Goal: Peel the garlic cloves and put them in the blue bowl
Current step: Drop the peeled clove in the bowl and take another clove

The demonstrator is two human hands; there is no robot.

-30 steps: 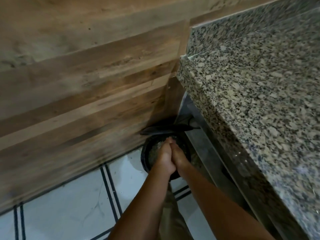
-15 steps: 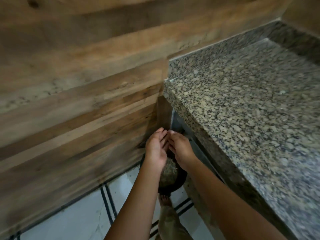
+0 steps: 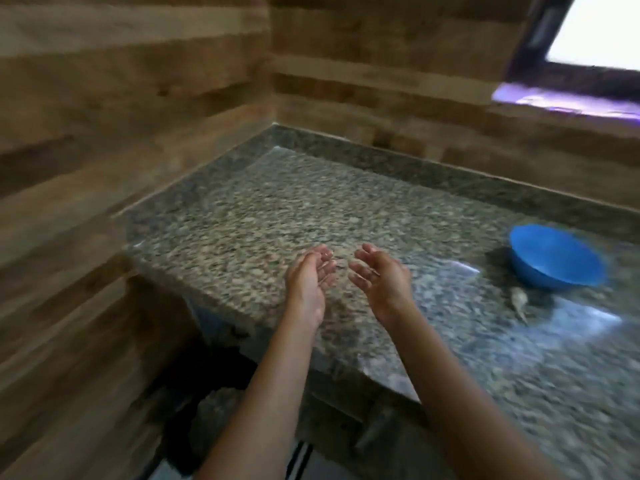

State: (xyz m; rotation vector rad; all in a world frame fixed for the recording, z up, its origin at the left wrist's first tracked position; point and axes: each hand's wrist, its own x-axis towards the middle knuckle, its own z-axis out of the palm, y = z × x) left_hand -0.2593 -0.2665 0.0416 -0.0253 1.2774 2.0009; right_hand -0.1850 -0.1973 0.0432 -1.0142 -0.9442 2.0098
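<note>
Person's left hand [image 3: 308, 282] and right hand [image 3: 379, 280] are hovering open, empty, over surface's [image 3: 242, 220] front-left corner. Near right edge, blue bowl [image 3: 550, 278] is sitting; blurred garlic bit [image 3: 518, 299] lying just beside it, probably light, papery: pinch by its ends.

Countertop [image 3: 277, 209] was speckled granite: grey, beige & black flecks, w/ pale whitish glare patches toward the rt. Raised back strip [image 3: 415, 168] had the same speckle, darker grey-green. Blue bowl [image 3: 557, 259] was plain bright blue, no pattern. Small scrap [image 3: 518, 299] just in front of it was pale grey-beige, too blurred for more. Walls [image 3: 104, 98] were wood-look planks in horiz. bands: light tan alternating w/ mid & dark brown. Window [image 3: 599, 29] was blown-out white w/ v. dark frame [image 3: 540, 32] and a purple-violet streak on the ledge [image 3: 561, 100]. Container [image 3: 180, 438] under the counter was black. Floor [image 3: 313, 467] was whitish w/ dark lines.
</note>
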